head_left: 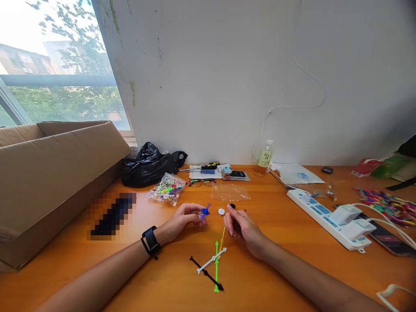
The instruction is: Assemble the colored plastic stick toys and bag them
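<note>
My left hand (185,219), with a black watch on the wrist, rests on the wooden table (156,277) and pinches a small blue plastic piece (205,211). My right hand (242,229) lies just to the right, fingers curled near a small black round piece (232,206); whether it grips anything is hidden. A small white round piece (221,212) sits between the hands. In front of them lie crossed plastic sticks: green (216,266), white (211,261), black (206,274) and yellow (222,240).
A large open cardboard box (48,173) stands at the left. A bag of coloured sticks (167,188), a black plastic bag (147,164), glasses (201,183), a bottle (264,158) and a power strip (328,219) with chargers lie behind and to the right. More coloured sticks (386,203) lie far right.
</note>
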The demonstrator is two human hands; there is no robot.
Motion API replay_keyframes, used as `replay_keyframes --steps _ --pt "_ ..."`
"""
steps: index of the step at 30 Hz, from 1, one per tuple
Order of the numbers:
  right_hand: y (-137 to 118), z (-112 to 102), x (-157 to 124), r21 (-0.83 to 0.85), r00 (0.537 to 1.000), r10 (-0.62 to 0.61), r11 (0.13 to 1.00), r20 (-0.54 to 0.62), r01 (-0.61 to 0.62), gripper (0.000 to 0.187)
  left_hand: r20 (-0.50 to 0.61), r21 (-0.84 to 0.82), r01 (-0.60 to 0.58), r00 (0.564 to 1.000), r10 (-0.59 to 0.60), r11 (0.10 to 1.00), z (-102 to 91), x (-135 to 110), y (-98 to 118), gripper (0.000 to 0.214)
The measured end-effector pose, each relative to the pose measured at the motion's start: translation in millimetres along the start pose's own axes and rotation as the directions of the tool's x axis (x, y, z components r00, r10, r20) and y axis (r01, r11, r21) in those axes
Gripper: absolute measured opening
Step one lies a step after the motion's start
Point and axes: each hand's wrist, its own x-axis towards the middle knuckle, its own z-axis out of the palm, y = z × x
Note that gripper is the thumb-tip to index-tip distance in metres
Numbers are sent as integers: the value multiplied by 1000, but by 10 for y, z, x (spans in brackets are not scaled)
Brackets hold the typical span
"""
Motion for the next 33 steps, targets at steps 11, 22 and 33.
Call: replay_keyframes --steps 11,22,33 --pt "23 -47 10 31 997 -8 999 -73 10 76 42 50 -23 999 21 998 -51 60 -21 23" --pt "92 -47 -17 -209 995 -100 973 22 102 71 87 -26 -66 994 68 997 -145 79 -84 42" --pt "196 23 -198 -537 921 -220 759 321 368 50 102 32 -55 993 51 998 -164 64 -246 43"
